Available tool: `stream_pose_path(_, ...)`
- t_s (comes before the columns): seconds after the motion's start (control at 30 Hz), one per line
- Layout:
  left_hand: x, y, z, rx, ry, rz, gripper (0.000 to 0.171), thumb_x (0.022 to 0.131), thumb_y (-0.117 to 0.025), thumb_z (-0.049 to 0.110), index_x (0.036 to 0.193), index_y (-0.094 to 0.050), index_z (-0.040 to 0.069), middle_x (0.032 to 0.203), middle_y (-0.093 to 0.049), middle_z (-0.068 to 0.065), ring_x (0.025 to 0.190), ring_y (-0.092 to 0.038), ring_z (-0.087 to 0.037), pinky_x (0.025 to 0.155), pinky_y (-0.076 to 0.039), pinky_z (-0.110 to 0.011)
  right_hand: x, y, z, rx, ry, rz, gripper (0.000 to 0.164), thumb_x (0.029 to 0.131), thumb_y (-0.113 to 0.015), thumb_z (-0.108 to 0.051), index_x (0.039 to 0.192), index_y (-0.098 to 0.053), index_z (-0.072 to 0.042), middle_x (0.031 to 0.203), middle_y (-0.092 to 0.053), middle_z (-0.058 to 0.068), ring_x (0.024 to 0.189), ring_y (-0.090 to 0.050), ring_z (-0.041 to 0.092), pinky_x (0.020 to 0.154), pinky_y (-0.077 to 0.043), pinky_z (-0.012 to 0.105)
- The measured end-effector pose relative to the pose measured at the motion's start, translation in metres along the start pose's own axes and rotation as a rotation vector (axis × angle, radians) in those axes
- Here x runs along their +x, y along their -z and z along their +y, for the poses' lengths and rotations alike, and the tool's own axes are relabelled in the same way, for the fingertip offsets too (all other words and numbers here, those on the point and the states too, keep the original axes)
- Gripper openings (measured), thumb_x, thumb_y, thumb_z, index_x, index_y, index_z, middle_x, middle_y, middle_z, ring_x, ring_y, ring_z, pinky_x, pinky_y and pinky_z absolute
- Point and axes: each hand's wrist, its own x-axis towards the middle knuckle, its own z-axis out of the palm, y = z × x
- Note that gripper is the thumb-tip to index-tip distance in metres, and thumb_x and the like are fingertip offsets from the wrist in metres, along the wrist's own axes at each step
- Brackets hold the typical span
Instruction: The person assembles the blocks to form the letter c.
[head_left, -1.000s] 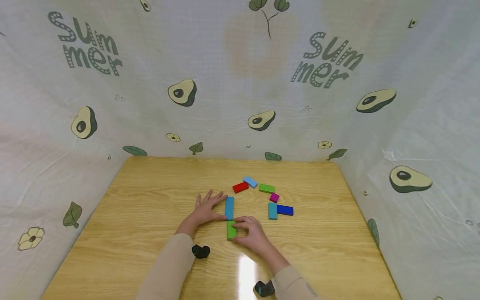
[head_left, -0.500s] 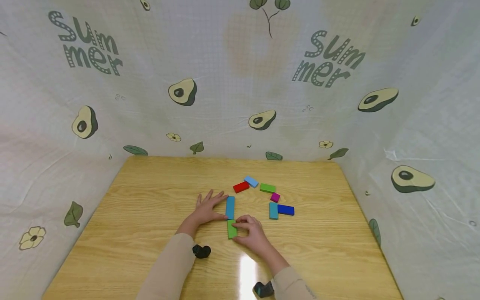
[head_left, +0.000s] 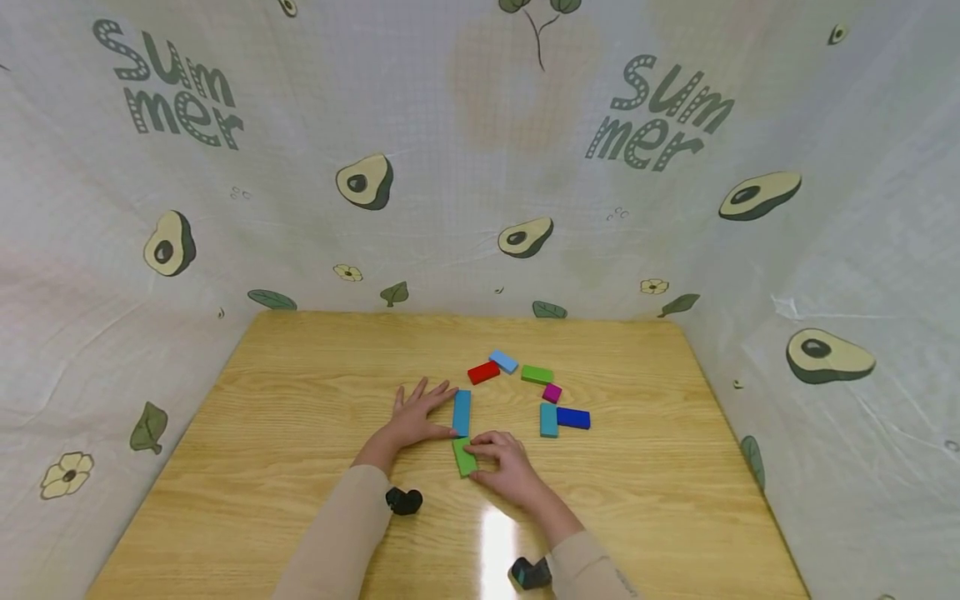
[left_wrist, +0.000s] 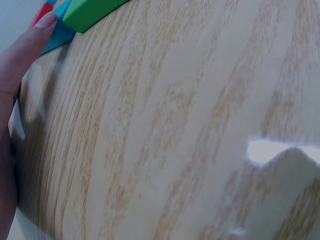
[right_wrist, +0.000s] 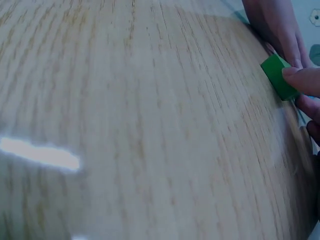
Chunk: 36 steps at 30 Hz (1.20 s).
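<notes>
My left hand [head_left: 412, 421] lies beside a long blue block [head_left: 462, 413], fingers spread, with the index fingertip at its far end and the thumb at its near end. In the left wrist view the thumb [left_wrist: 30, 47] rests against the blue block [left_wrist: 59, 31]. My right hand [head_left: 512, 471] pinches a green block [head_left: 465, 457] between thumb and fingers. That block sits slightly askew, its far end right at the blue block's near end. In the right wrist view the thumb covers part of the green block [right_wrist: 276, 75].
Beyond the hands lie a red block [head_left: 483, 372], a light blue block [head_left: 503, 362], another green block [head_left: 537, 375] and a magenta block [head_left: 552, 392]. To the right, a teal block [head_left: 549, 421] adjoins a dark blue block [head_left: 573, 418]. A printed cloth [head_left: 450, 250] surrounds the wooden table [head_left: 315, 358].
The green block in my right hand has turned a little, its near end swinging right, out of line with the long blue block. My left hand stays in place.
</notes>
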Motion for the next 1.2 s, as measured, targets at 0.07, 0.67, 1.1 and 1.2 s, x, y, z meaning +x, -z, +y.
stream_pose_path(0.07,0.000,0.000,0.000,0.003,-0.006,0.005,0.086,0.081,-0.069,0.061,0.153,-0.034,0.029,0.160,-0.024,-0.001,0.148,0.002,-0.035,0.107,0.013,-0.065,0.000,0.000,-0.001,0.013,-0.014,0.000,0.040,0.085,-0.078,-0.026,0.123,-0.070,-0.018,0.124,-0.059,-0.003,0.122,-0.045,0.022,0.102,-0.029,0.054)
stream_pose_path(0.67,0.002,-0.006,-0.005,0.029,-0.019,0.023,0.087,0.081,-0.067,0.063,0.154,-0.033,0.030,0.160,-0.025,-0.001,0.147,0.001,-0.036,0.107,0.013,-0.066,0.002,-0.015,-0.002,-0.064,-0.034,0.163,0.037,0.074,-0.085,-0.036,0.106,-0.074,-0.023,0.111,-0.063,-0.010,0.111,-0.051,0.019,0.098,-0.033,0.052)
stream_pose_path(1.1,0.002,-0.005,-0.006,0.022,-0.013,0.010,0.087,0.081,-0.067,0.064,0.154,-0.032,0.030,0.160,-0.023,0.000,0.147,0.003,-0.035,0.107,0.013,-0.065,0.000,-0.014,0.000,-0.053,-0.012,0.158,0.037,0.076,-0.084,-0.034,0.109,-0.074,-0.021,0.113,-0.063,-0.010,0.113,-0.050,0.019,0.099,-0.033,0.052)
stream_pose_path(1.2,0.003,-0.006,-0.006,0.024,-0.018,0.008,0.087,0.081,-0.066,0.064,0.154,-0.031,0.031,0.160,-0.022,0.000,0.147,0.003,-0.035,0.107,0.013,-0.066,0.000,-0.014,0.002,-0.052,-0.013,0.155,0.037,0.076,-0.084,-0.034,0.110,-0.074,-0.021,0.114,-0.063,-0.011,0.115,-0.050,0.018,0.100,-0.033,0.051)
